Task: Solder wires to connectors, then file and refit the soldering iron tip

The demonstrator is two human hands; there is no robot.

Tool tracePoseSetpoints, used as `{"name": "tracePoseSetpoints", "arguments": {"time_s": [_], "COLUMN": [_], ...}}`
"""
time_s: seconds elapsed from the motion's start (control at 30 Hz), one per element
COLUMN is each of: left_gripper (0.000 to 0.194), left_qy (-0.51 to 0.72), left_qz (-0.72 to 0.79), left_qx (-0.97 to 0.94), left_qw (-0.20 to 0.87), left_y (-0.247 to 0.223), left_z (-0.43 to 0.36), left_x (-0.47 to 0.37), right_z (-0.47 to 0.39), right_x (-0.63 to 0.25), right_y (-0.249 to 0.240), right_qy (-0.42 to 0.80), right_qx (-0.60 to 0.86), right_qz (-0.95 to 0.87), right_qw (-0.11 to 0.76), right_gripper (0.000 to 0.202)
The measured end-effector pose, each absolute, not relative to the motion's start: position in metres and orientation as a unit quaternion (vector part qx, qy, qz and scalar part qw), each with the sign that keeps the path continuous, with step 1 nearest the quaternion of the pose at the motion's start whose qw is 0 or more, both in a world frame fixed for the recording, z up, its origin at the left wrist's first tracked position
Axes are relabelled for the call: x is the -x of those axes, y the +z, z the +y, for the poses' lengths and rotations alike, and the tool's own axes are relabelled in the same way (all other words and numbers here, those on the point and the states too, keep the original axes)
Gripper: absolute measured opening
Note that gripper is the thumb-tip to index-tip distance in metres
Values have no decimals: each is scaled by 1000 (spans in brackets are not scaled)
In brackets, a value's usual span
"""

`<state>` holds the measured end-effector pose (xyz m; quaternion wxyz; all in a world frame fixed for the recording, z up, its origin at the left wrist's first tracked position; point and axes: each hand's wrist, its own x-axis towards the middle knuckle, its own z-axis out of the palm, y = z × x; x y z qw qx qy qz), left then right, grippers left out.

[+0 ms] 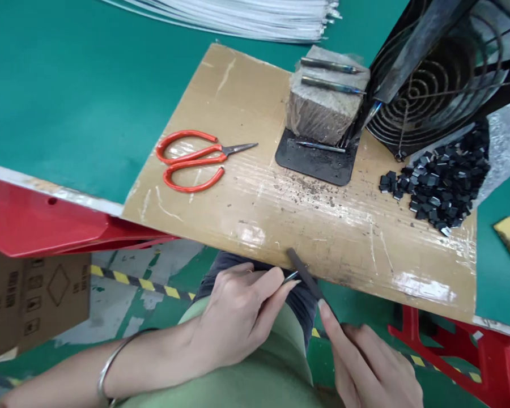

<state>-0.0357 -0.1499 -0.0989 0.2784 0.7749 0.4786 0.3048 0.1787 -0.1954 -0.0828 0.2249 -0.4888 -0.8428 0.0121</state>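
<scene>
Now, step: filing/dressing a small metal tip against a file, at the near edge of the cardboard sheet (280,187) on the tabletop (68,102).
Left hand (238,317): fingers pinched shut on a thin metal pin (292,276), tip touching the file.
Right hand (374,368): closed round the dark flat file (306,275), index finger laid along it.
Nearby: red scissors (195,160), black chips pile (442,181), block w/ tools (323,107), fan grille (437,85).
Next move, as I judge it: steady strokes, pin kept firm & angled.
</scene>
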Motion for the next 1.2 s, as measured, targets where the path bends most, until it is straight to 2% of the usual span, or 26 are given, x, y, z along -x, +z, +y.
{"name": "tracePoseSetpoints", "arguments": {"time_s": [0.17,0.4,0.6,0.8,1.0,1.2], "left_gripper": [32,31,33,36,40,43], "left_qy": [291,286,277,278,294,289], "left_qz": [480,481,487,499,499,494], "left_qx": [-791,-793,-789,-756,-697,-667], "left_qw": [241,243,253,318,423,477], "left_y": [-99,-99,-97,-93,-92,-92], "left_z": [-150,-149,-150,-150,-148,-147], "left_x": [36,35,35,35,35,35], "right_z": [-178,-198,-178,-199,-182,-200], "right_x": [-167,-178,-166,-180,-170,-180], "right_y": [-86,-83,-88,-86,-95,-94], "right_qy": [-15,22,-1,7,-20,18], "right_qx": [495,492,497,489,494,494], "right_qz": [-831,-841,-831,-844,-830,-834], "right_qw": [253,223,248,220,259,245], "right_gripper": [62,61,36,64,66,65]}}
